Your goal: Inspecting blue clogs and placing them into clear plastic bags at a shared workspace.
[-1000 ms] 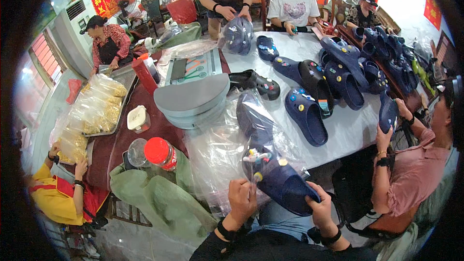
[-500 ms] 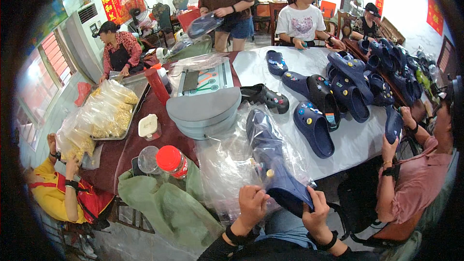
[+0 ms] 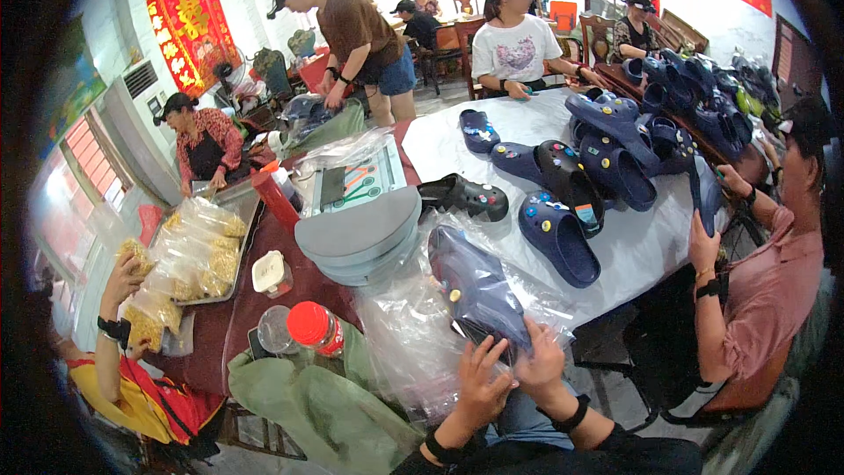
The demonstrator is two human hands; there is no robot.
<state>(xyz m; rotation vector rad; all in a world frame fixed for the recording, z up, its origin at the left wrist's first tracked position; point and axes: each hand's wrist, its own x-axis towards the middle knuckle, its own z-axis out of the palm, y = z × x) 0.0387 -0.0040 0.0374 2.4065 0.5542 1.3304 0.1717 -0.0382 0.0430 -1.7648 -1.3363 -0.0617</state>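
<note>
Both my hands hold a dark blue clog (image 3: pixel 475 286) wrapped in a clear plastic bag (image 3: pixel 413 343) at the table's near edge. My left hand (image 3: pixel 482 380) grips the bag and the heel end from the left. My right hand (image 3: pixel 543 359) clasps the heel from the right. The shoe points away from me, with small coloured charms on its top. Crumpled clear plastic spreads to the left under it.
Several blue and black clogs (image 3: pixel 558 233) lie on the white table (image 3: pixel 642 251). A grey stacked lid pile (image 3: pixel 356 233), a red-capped jar (image 3: pixel 315 327), a green bag (image 3: pixel 308 405) and a tray of bagged snacks (image 3: pixel 189 255) are left. Other people sit and stand around.
The bagged clog has slid further into the plastic and turned more upright toward the table. My hands moved closer together at its heel. The view tilted up.
</note>
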